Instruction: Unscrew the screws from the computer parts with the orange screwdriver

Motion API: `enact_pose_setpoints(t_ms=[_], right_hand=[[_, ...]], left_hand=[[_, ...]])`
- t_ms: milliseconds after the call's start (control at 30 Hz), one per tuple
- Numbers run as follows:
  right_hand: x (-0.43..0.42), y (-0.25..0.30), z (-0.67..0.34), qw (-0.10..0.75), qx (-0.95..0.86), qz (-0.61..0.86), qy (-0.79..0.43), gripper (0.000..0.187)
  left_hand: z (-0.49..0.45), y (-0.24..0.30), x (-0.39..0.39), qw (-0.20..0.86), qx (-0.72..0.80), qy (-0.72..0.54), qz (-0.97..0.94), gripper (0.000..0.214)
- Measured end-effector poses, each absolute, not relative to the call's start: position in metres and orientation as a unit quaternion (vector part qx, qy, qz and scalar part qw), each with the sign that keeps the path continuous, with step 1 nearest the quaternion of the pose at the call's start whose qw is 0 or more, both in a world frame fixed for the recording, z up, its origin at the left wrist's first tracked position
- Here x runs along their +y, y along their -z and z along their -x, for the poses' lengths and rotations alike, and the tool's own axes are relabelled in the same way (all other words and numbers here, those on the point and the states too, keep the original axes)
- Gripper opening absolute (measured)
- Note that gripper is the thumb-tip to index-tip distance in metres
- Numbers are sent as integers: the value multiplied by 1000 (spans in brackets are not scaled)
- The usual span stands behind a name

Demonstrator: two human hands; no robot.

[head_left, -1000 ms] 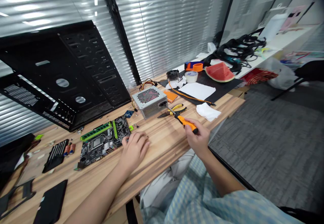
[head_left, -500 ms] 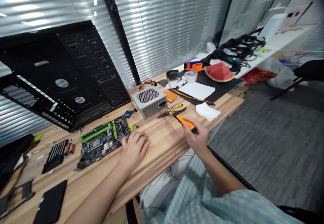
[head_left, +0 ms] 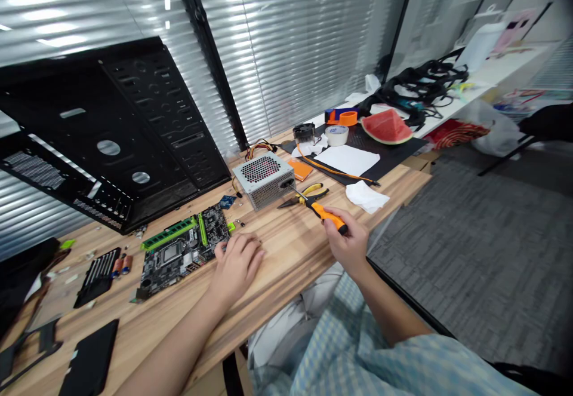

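My right hand [head_left: 348, 242] is closed around an orange-handled screwdriver [head_left: 326, 215], whose tip points up-left at the grey power supply box [head_left: 264, 179]. My left hand [head_left: 238, 263] rests palm down on the wooden table [head_left: 290, 246], fingers loosely curled, its fingertips at the right edge of a motherboard [head_left: 182, 252] with green RAM slots. Nothing shows inside that hand. Yellow-handled pliers [head_left: 308, 195] lie just beyond the screwdriver.
A black computer case panel [head_left: 111, 133] leans at the back left. A bit holder [head_left: 96, 275] and black plates [head_left: 89, 357] lie at the left. Farther right are a white tissue [head_left: 366, 196], black mat [head_left: 358, 160], tape rolls [head_left: 336, 135], a watermelon slice [head_left: 387, 128] and tangled cables [head_left: 421, 85].
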State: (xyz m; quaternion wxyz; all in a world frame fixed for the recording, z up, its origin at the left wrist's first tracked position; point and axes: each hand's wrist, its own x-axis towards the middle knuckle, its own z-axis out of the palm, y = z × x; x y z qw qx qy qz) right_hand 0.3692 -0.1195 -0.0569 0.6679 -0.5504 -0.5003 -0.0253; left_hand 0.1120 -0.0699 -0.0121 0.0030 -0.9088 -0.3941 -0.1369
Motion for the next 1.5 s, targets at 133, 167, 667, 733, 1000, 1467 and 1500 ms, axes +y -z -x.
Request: enact_pose_setpoints(t_ms=[133,167,667,733,1000,1467,1500], right_hand=[[-119,60,-370,669,-497,552,22,19],[-119,60,-370,670,-496,552,22,19],[-118,67,-370,699,-451,554,13,17],[-119,67,-370,697,-451,558,12,17],[-120,59,-370,675,-472,567,21,19],[-119,62,-370,681,-465,566,13,20],[-119,63,-370,683,-463,565,8,20]], left_hand=[[-112,13,-70,3,-394,137,909,23],[-112,13,-69,3,-394,137,909,23],[-111,13,-70,2,-393,135,909,23],[-111,14,-69,1,-392,136,910,23],[-111,14,-69,4,-391,139,910,23],[-112,12,-70,-4,-396,132,909,25],[-112,12,-71,-4,-396,132,909,25]])
